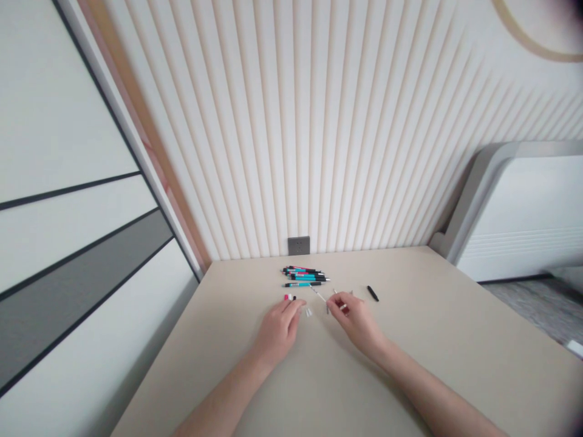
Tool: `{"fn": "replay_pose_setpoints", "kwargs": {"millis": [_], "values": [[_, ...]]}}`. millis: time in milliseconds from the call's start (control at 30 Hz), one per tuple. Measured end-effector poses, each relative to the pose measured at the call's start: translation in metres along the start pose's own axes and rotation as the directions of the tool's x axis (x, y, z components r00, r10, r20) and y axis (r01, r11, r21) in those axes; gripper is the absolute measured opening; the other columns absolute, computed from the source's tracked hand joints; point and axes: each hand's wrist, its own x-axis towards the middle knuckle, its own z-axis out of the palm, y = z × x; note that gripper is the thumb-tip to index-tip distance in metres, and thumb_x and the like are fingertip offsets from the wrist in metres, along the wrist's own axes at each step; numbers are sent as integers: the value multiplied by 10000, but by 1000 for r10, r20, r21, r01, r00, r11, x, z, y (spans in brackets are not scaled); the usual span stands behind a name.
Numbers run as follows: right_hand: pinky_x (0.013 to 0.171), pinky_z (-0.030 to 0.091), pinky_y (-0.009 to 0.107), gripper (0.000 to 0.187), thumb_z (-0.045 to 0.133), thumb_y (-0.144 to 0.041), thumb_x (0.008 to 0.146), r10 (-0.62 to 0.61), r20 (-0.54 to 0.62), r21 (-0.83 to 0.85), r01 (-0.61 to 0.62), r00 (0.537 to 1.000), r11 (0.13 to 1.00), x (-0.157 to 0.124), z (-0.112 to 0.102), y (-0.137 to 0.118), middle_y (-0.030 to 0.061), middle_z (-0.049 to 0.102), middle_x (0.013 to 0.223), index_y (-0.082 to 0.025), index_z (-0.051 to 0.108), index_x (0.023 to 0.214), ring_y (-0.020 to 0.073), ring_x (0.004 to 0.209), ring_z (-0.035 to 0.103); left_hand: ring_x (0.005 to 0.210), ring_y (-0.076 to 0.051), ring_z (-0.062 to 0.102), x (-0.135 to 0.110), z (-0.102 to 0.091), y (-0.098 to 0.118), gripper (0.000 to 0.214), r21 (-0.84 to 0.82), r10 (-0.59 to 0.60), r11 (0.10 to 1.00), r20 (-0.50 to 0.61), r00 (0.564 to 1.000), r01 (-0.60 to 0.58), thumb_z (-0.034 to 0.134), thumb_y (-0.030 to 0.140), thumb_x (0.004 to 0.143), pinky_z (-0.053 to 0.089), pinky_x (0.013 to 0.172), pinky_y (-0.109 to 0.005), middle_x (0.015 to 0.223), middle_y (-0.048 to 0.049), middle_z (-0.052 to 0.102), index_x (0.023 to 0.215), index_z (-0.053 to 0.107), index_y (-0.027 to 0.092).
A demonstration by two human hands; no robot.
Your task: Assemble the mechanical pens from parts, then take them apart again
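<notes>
Beige laminate table, both forearms on it. The left hand lies palm down w/ fingers loosely curled, tips just beside a small clear plastic piece; can't tell if it pinches anything. The right hand has thumb & forefinger pressed together on a thin pale pen part w/ a red bit, too small to make out exactly.

Just beyond the left fingertips sit tiny pink and black end caps. Between the hands, a bit further out, lies a thin white refill tube. A short black pen sleeve lies beyond the right hand, apart. Further out still is a bunch of teal, pink and black click pens, lying side by side.

Judging by that, approx. half a dozen pens look whole – one pen's worth of loose parts is left by the hands, not yet joined.
</notes>
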Motion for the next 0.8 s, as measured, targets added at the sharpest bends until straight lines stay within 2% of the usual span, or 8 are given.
{"fn": "replay_pose_setpoints", "kwargs": {"millis": [100, 200, 267, 367, 567, 800], "values": [[623, 450, 238, 280, 490, -377, 931, 22, 76, 90, -29, 997, 996, -6, 8, -6, 19, 673, 768, -178, 652, 821, 147, 691, 591, 868, -173, 651, 1, 2, 4, 222, -163, -75, 984, -11, 997, 72, 437, 270, 975, 503, 791, -273, 973, -52, 696, 1087, 620, 213], [629, 441, 232, 256, 500, -348, 929, -18, 161, 75, 6, 987, 997, -10, 14, -11, 5, 664, 741, -182, 652, 809, 139, 690, 578, 717, -143, 623, 2, 2, 6, 250, -280, -161, 948, -21, 987, 149, 454, 348, 971, 490, 681, -237, 873, -34, 695, 1046, 629, 187], [646, 447, 233, 225, 501, -316, 934, -61, 196, 59, 51, 979, 997, -12, 15, -13, 10, 675, 773, -187, 659, 839, 141, 718, 589, 662, -132, 591, 2, 2, 7, 272, -305, -180, 938, -24, 983, 165, 464, 379, 963, 466, 633, -222, 800, -20, 679, 950, 645, 176], [711, 471, 250, 199, 494, -285, 947, -125, 218, 46, 118, 968, 992, -11, 13, -15, 34, 696, 866, -201, 675, 943, 154, 799, 618, 622, -122, 565, 3, 0, 6, 305, -311, -171, 937, -6, 985, 161, 479, 396, 950, 441, 603, -210, 712, 1, 645, 815, 635, 172], [779, 488, 279, 251, 455, -315, 983, -215, 131, 46, 211, 968, 976, -6, 1, -11, 59, 682, 901, -208, 682, 966, 164, 839, 623, 614, -120, 563, 2, 2, 1, 236, -263, -135, 955, 27, 990, 138, 528, 378, 928, 444, 599, -207, 707, 8, 646, 861, 648, 186], [796, 480, 279, 265, 419, -300, 999, -264, 110, 28, 262, 958, 965, -4, 0, -7, 60, 669, 909, -211, 667, 969, 166, 858, 615, 649, -121, 578, 1, 4, -2, 218, -161, -126, 980, -43, 991, 117, 503, 329, 945, 445, 633, -211, 730, 10, 647, 822, 620, 192]]}}
